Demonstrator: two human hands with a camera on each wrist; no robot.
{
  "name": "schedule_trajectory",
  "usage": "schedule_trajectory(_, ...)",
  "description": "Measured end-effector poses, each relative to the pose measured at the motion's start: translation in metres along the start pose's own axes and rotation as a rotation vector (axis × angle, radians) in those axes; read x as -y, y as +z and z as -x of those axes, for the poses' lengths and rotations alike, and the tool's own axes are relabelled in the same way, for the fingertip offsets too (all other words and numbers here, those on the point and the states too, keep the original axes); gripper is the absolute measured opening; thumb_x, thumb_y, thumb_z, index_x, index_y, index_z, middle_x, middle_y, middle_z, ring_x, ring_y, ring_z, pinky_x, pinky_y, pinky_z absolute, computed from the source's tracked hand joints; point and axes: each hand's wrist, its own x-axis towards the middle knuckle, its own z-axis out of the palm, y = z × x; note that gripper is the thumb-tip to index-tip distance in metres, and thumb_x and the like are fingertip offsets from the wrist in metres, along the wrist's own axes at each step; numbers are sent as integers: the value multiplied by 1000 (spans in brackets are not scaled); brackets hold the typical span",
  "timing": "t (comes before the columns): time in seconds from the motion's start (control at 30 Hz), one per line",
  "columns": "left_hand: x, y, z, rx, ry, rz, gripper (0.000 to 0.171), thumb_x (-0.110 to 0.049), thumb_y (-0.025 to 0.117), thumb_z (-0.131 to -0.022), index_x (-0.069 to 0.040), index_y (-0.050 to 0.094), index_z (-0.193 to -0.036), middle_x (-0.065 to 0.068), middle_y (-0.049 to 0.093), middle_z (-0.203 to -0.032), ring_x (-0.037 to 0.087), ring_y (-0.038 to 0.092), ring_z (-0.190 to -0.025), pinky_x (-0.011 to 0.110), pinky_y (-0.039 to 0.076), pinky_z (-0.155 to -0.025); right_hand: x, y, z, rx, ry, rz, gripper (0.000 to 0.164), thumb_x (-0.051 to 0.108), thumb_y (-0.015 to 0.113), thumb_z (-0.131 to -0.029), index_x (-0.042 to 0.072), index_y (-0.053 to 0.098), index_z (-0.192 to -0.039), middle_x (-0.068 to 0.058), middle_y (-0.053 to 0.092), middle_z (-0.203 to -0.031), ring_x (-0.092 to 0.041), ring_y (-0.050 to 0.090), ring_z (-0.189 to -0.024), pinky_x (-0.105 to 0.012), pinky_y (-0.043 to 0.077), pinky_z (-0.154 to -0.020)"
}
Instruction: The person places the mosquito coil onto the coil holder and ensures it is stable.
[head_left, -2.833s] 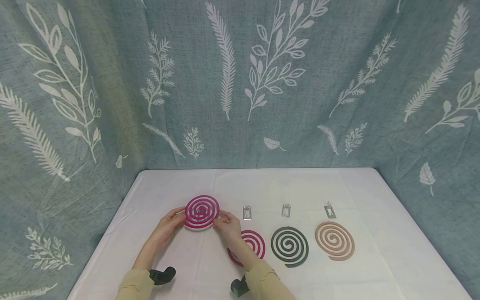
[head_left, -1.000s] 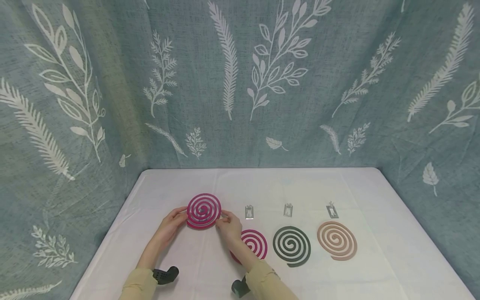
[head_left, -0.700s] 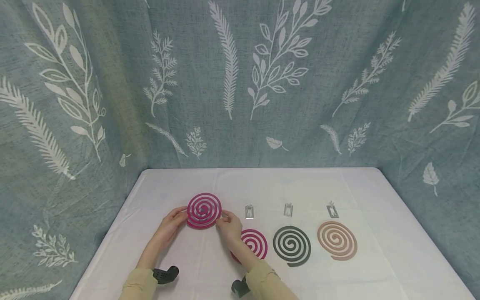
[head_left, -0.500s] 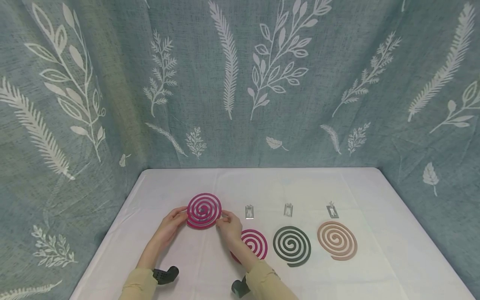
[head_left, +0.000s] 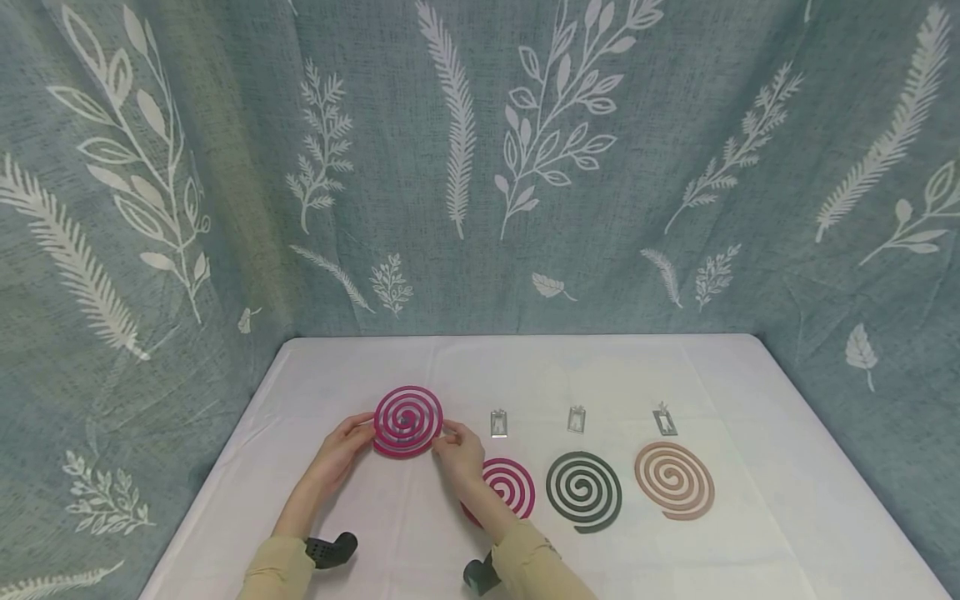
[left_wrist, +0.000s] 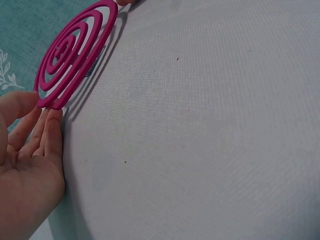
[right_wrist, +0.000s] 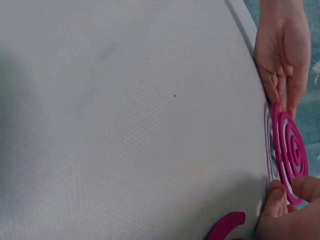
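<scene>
A pink mosquito coil (head_left: pixel 407 419) is held between both hands, just above the table at the left. My left hand (head_left: pixel 337 457) pinches its left rim, the thumb on top and the fingers beneath in the left wrist view. My right hand (head_left: pixel 462 457) pinches the right rim between thumb and fingers. Under the coil, a small dark metal piece (left_wrist: pixel 95 65) shows, mostly hidden; whether the coil touches it I cannot tell. A second pink coil (head_left: pixel 532 492) lies flat, partly covered by my right forearm. A green coil (head_left: pixel 581 490) and a tan coil (head_left: pixel 672 477) lie to its right.
Several small metal coil stands lie on the white table (head_left: pixel 750 550): a left stand (head_left: pixel 499 423), a middle stand (head_left: pixel 577 419) and a right stand (head_left: pixel 664 421), behind the flat coils. A patterned blue-green curtain (head_left: pixel 480 275) hangs behind the table.
Since the oldest frame the whole scene has shifted slightly right, and the held coil has tilted a little. Over the last second, hands and coil have stayed practically still.
</scene>
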Motion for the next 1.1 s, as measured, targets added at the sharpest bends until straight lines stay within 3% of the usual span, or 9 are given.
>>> schedule_trajectory(0.47,0,6,1,-18,3,21,51,-18,48,-99,5,32,-141,20,46,-140,-16,50,-92,5,42,-87,0,-3,-2,-5,18,16,38,4,64,-84,3,61,-122,-4,61,-76,-7,50,-64,-17,44,-60)
schedule_trajectory(0.63,0,4,1,-44,-4,62,53,-17,51,-98,6,31,-141,1,61,-119,-15,52,-90,3,40,-83,1,-4,-4,-10,37,13,38,5,65,-83,1,61,-120,-6,62,-79,-8,53,-67,-20,48,-64)
schedule_trajectory(0.73,-1,4,2,-60,-5,100,55,-15,51,-97,8,29,-142,-13,62,-101,-14,53,-86,4,41,-82,1,-6,-6,3,43,27,38,7,66,-83,0,61,-120,-7,64,-81,-9,57,-68,-23,51,-66)
schedule_trajectory(0.87,-4,5,5,-74,0,136,57,-12,49,-97,12,23,-142,-16,61,-93,-13,54,-84,4,41,-81,0,-9,-8,29,48,50,40,11,67,-83,0,59,-122,-8,66,-84,-11,60,-71,-25,53,-69)
schedule_trajectory(1.0,-8,5,10,-148,-13,130,54,-10,47,-97,12,25,-141,-13,61,-92,-11,54,-81,4,42,-78,2,-15,-8,66,45,95,45,16,67,-85,1,56,-125,-8,66,-88,-12,60,-74,-24,52,-68)
schedule_trajectory(1.1,-13,5,14,-260,-15,81,49,-11,47,-96,10,33,-138,-9,61,-91,-10,52,-77,4,42,-73,4,-22,-8,93,-3,123,47,19,67,-85,0,55,-126,-9,66,-91,-12,60,-75,-24,52,-66)
